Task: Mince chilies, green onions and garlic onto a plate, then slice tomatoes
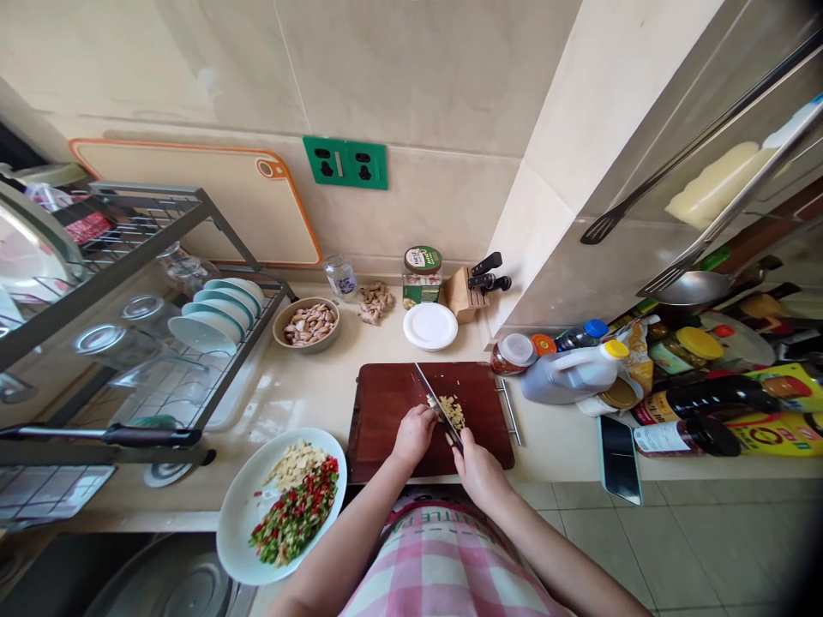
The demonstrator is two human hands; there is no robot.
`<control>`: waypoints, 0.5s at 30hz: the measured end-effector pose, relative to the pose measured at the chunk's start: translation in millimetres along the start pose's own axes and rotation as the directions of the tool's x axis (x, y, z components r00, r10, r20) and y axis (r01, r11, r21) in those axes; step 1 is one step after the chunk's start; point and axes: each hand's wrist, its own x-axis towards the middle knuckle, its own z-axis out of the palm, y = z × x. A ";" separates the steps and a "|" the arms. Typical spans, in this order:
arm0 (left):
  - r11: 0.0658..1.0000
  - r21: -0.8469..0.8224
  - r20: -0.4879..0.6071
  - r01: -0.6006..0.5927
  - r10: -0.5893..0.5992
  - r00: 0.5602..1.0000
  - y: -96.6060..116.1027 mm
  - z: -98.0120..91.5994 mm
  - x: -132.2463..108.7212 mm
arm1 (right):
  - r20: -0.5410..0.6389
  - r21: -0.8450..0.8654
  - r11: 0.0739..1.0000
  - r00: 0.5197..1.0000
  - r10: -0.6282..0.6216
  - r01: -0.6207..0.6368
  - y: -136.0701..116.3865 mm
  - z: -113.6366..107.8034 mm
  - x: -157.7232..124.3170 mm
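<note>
Chopped pale pieces (pixel 455 411) lie on the dark red cutting board (pixel 382 416), a little right of the centre of the frame and below it. On their left, the left hand (pixel 415 435) has its fingers bent close to the blade; whether it pinches a piece, I cannot tell. For good cutting, I think these fingertips should be curled well back, because the edge is very near. The knife (pixel 440 407) leans across the pieces, and the right hand (pixel 481 470) is closed firmly around its handle. It seems better to make short, even strokes and to gather the scattered bits together.

Around the board, at the left of the frame, there is a dish rack (pixel 138 254). At lower left, a large plate (pixel 235 493) bears chopped peppers and pale slices; it sits near the left forearm, so an elbow could push it. Above it is a bowl (pixel 309 348) of cloves, then ginger (pixel 375 302), and a small white plate (pixel 430 326) just behind the board. At right, a jug (pixel 559 379) and a phone (pixel 621 461) limit the free space.
</note>
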 end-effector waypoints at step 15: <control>0.998 -0.031 0.049 -0.048 0.050 0.998 -7.3 -4.7 2.7 | -0.009 0.061 0.998 1.000 0.027 -0.027 -6.2 11.6 2.6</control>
